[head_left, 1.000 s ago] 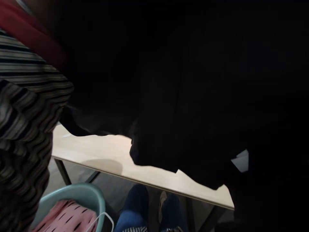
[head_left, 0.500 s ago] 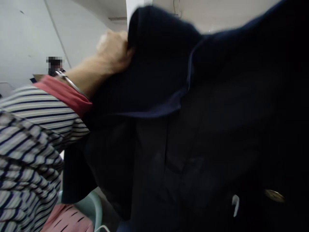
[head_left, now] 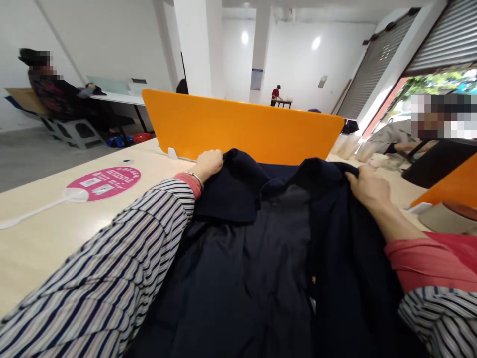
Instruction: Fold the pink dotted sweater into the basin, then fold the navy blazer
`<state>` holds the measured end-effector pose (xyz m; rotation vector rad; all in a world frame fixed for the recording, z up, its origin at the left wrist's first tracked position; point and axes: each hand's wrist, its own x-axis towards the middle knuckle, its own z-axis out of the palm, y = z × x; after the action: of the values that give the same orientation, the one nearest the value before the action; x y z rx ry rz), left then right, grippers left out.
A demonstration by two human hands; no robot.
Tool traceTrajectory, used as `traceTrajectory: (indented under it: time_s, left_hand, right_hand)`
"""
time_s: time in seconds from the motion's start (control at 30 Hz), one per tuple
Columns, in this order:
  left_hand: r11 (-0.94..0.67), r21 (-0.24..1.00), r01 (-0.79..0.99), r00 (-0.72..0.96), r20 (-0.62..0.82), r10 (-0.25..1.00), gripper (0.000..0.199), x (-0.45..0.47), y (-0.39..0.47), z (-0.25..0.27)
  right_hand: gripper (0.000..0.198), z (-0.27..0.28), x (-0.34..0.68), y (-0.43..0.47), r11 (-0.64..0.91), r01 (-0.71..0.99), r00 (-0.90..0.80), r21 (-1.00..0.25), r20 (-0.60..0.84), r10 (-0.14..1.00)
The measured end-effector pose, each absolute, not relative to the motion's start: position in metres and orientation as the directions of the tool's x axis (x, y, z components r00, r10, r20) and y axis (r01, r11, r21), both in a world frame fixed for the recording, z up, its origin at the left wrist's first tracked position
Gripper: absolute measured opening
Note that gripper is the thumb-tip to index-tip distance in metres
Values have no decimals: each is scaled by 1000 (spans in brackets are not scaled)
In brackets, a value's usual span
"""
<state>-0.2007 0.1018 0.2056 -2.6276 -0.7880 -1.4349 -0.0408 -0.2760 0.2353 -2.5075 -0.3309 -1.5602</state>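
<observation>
A dark navy jacket (head_left: 238,278) with a dark lining and a small gold button spreads in front of me, its collar end away from me. My left hand (head_left: 209,163), with a silver bangle at the wrist, is closed on the jacket's left shoulder. At the opposite shoulder, my right hand (head_left: 368,186) grips the cloth between thumb and fingers. The jacket's lower part runs out of view at the bottom.
An orange divider (head_left: 238,127) stands across the table (head_left: 48,238) behind the jacket. A pink hand fan (head_left: 108,183) lies at the left. Beyond it sits a person (head_left: 55,94); another person (head_left: 395,134) is at the right. A round container (head_left: 443,219) stands at right.
The jacket, held up close before my face, has come down over the table. My left hand has lowered with it, and my right hand has come into view.
</observation>
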Motion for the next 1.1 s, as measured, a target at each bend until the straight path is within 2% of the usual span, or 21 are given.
traceTrajectory:
  time_s: [0.2,0.33,0.43,0.6,0.67,0.77,0.87,0.97,1.1]
  left_hand:
    - [-818,213,535,504,696,511,40,-122,141,156]
    - [-830,192,524,551,667,502,41,-106,159,145]
    - [-854,178,489,612,628,481,44,-114,166,152]
    - [-882,170,440,647,621,443,53,-166,174,155]
    - [-895,154,419,643,646,412,54,-198,176,148]
    - [-914,117,389,647,671,361,54,-250,172,125]
    - [-911,139,388,641,669,375,53,-300,161,92]
    - [-880,222,419,632,624,459,55,-338,150,51]
    - [-835,361,415,653,521,550,56,-364,144,-3]
  right_hand:
    - [42,188,32,-236,-960,276,644,-33,748,159]
    - [47,170,51,-228,-962,269,707,-39,687,170]
    - [53,174,50,-235,-954,300,707,7,669,227]
    - [57,175,14,-262,-910,376,528,174,767,365]
    - [56,160,-14,-272,-850,451,410,272,782,468]
    - [54,116,-67,-283,-671,603,187,431,741,645]
    - [48,60,-113,-288,-471,716,31,516,650,759]
    - [42,17,-132,-293,-364,760,10,539,550,835]
    - [35,-2,-117,-304,-380,770,86,512,507,858]
